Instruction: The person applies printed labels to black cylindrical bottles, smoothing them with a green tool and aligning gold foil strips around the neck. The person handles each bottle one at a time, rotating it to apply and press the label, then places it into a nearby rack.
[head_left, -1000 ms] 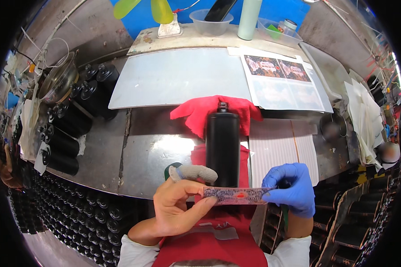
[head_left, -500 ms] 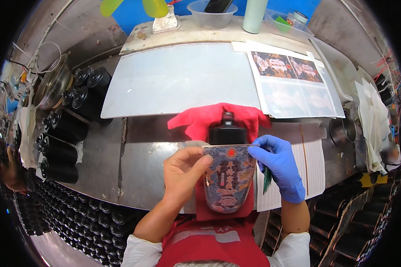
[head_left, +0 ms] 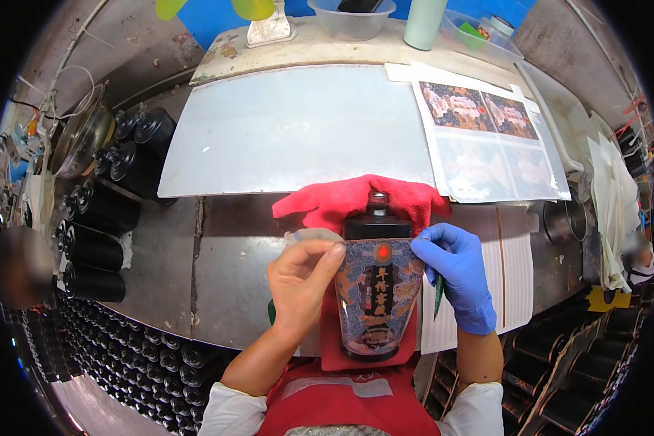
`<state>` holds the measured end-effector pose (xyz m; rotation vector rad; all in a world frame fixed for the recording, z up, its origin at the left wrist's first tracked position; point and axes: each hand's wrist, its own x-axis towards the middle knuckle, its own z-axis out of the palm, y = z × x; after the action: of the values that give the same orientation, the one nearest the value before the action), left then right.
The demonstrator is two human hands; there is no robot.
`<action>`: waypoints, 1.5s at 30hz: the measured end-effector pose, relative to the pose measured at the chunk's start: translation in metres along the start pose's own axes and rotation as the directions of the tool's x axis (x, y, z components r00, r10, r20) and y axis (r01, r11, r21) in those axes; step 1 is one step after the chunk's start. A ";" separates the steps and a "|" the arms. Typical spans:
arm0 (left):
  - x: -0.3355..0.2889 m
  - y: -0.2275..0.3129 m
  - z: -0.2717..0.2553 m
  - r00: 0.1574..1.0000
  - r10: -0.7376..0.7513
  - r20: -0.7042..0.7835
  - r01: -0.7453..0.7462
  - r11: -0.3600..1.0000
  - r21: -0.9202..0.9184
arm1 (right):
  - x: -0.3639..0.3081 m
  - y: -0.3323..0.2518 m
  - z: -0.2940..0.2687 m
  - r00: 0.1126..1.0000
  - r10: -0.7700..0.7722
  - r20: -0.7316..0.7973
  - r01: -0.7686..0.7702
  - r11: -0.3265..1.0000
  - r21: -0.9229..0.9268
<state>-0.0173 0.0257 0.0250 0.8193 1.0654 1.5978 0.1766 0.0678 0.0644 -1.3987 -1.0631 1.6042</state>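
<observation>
A black glass bottle point(head_left: 376, 227) lies on a red cloth point(head_left: 320, 202), its neck pointing away from me. Over its front hangs a patterned decal sheet point(head_left: 380, 301), dark blue and gold with a red dot near the top. My bare left hand point(head_left: 298, 280) pinches the sheet's upper left corner between thumb and finger. At the upper right corner, my right hand point(head_left: 459, 276) in a blue glove pinches it too. A thin dark green piece point(head_left: 439, 294) sticks out below the gloved fingers; its kind is unclear.
Several black bottles point(head_left: 102, 207) lie and stand at the left, with many more below the table edge. Beyond the cloth is a pale board point(head_left: 298, 131) with printed decal sheets point(head_left: 487, 149) at its right. A metal cup point(head_left: 564, 220) sits farther right.
Both hands still hold the sheet's upper corners. The sheet sits closer over the bottle, and the bottle's dark base now shows below its lower edge. The view has shifted slightly.
</observation>
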 end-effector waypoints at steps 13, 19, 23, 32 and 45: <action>0.004 -0.006 -0.003 0.999 -0.049 -0.012 0.050 0.994 0.099 | 0.008 0.017 -0.001 0.999 -0.048 -0.011 0.048 0.999 -0.014; -0.021 -0.004 -0.026 0.957 -0.270 0.107 0.260 0.961 0.099 | -0.016 0.030 -0.009 0.996 0.063 0.056 -0.069 0.993 0.101; -0.055 0.002 -0.040 0.902 -0.351 0.250 0.320 0.934 0.156 | -0.056 0.052 -0.013 0.969 0.198 0.146 -0.199 0.980 -0.004; -0.075 -0.001 -0.052 0.865 -0.413 0.286 0.331 0.897 0.294 | -0.082 0.072 -0.009 0.972 0.201 0.119 -0.205 0.978 0.025; -0.078 0.001 -0.033 0.870 0.126 0.477 -0.443 0.627 0.641 | -0.086 0.082 -0.002 1.000 -0.020 0.004 0.020 0.993 0.117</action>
<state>-0.0263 -0.0574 0.0130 1.8754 1.3335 1.1213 0.1886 -0.0421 0.0205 -1.3028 -0.9672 1.6300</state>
